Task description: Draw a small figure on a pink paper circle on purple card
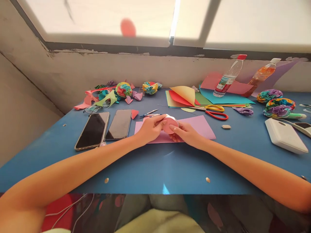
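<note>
**A pink circle [170, 126] held in fingertips**

From here I see the left hand [153, 128] and the right hand [186, 132] meet over the blue table [145, 170]. Both are closed in a pinch, thumbs and fingers on the pink circle, one hand at each side. It looks like paper, but I can't tell if it is one piece or a few in a pile. It is over the purple sheet [200, 125]; I can't see if they touch.

To me, the step now looks like feeling or lining up the circle's edge. I think the next move calls for a soft, steady pinch, so nothing bends or slips.

Just past the hands is a blue tool [145, 115], maybe a drawing compass. Two phones [93, 131] lie to the left. A small white block [226, 127], maybe an eraser, is on the right. Farther back, scissors with red and yellow handles [207, 113] lie near colored paper [184, 94].
</note>
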Demonstrator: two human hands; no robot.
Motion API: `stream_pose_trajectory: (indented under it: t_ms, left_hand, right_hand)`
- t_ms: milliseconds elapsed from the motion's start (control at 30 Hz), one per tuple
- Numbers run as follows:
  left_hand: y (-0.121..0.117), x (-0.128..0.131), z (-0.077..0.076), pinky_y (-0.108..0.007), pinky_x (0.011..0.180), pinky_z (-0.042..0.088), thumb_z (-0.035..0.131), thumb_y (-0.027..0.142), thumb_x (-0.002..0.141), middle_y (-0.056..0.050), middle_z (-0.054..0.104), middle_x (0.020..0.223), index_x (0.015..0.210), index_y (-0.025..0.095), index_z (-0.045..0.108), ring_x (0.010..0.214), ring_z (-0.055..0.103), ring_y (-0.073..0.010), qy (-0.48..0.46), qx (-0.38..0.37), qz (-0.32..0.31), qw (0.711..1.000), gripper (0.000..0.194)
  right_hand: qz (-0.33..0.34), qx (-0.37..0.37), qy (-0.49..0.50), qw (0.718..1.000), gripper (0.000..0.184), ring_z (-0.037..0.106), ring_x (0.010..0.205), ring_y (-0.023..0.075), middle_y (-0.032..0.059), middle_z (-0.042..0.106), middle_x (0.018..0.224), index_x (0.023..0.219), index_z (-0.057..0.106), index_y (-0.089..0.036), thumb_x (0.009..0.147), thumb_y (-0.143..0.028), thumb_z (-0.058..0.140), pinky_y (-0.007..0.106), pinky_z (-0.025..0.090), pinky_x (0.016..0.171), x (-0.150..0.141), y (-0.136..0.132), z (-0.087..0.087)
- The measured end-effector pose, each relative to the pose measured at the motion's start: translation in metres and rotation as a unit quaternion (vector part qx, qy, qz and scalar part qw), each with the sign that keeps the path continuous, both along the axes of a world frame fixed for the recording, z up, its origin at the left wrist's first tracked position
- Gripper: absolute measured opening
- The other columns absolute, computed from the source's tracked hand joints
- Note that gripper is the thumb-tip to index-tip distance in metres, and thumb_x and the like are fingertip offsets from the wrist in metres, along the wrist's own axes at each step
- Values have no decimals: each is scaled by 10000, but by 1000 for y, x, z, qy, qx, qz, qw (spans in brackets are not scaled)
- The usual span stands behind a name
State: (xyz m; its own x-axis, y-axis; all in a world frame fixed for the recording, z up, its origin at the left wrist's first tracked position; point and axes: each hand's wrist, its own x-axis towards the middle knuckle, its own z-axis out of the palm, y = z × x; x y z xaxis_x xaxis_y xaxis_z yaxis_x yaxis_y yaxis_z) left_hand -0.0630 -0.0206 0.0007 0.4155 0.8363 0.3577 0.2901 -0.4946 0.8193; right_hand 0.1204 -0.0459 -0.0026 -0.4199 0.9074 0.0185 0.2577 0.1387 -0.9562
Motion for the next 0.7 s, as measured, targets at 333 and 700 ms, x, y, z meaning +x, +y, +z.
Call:
stream_pose_trajectory:
  t_ms: [333,700]
  left_hand:
    - [-6,-3,-5,-371,967,476,651,291,794,-99,583,1297,1278,195,548,1159,570,-249,-82,-34,-133,987,505]
    - [-11,1,-1,-309,872,498,730,267,704,-55,637,1057,1148,172,555,962,619,-190,-104,-92,-63,988,487]
  right_hand:
    - [-52,511,-327,793,376,624,758,226,138,679,923,1184,518,-117,913,-372,463,313,469,633,19,2,-4]
    - [-14,432,-285,855,665,609,968,288,175,609,1177,1403,359,-154,871,-526,509,416,491,803,16,2,-4]
